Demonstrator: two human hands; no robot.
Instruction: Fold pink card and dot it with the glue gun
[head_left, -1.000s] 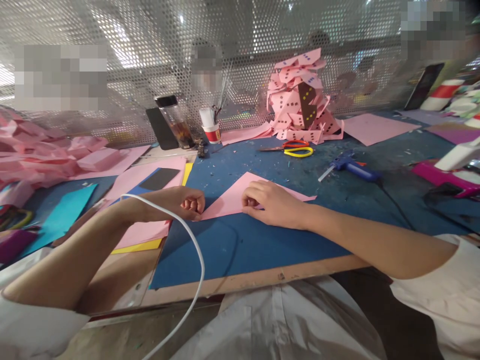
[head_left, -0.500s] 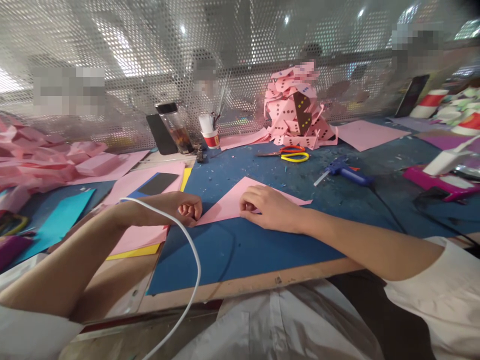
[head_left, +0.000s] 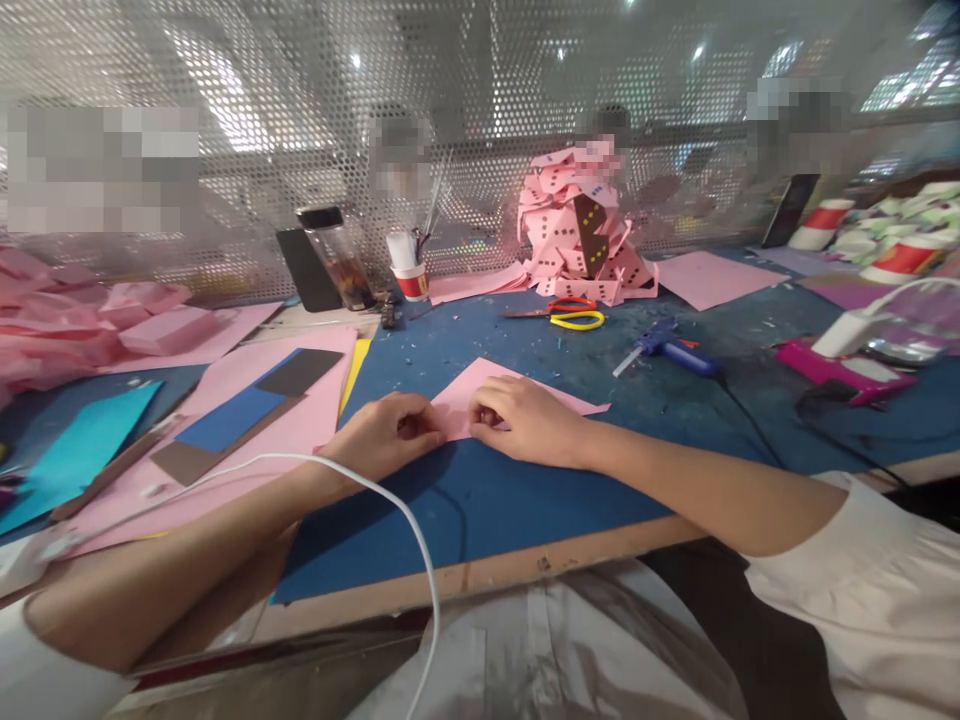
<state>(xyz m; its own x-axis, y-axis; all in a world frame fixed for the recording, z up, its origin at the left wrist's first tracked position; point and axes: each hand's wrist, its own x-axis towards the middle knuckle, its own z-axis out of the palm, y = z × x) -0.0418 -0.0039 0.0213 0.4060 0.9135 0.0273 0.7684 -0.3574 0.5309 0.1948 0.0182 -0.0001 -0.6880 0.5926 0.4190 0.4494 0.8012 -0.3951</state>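
Observation:
A sheet of pink paper [head_left: 459, 390], seemingly folded to a triangle with its peak pointing away from me, lies on the blue mat [head_left: 360, 540]. My left hand [head_left: 386, 435] is closed at the paper's near left edge, thumb and fingertips together there. Close beside it, my right hand [head_left: 525, 415] rests on the middle of the near edge, its fingers curled and pressed to the paper. The right hand covers part of the sheet. A white cable [head_left: 420, 530] loops over my left forearm.
Scissors [head_left: 574, 317] and a blue glue gun [head_left: 679, 350] lie beyond the paper. Blue card [head_left: 232, 415] sits on pink sheets at left. Behind stand a bottle [head_left: 341, 260], a paper cup [head_left: 411, 280] and a pink folded-paper stack [head_left: 555, 230] before a perforated screen [head_left: 285, 60].
My left hand has moved right along the paper's near edge, closer to my right hand, and has turned from a loose fist to a pinch. The right hand stays on the paper.

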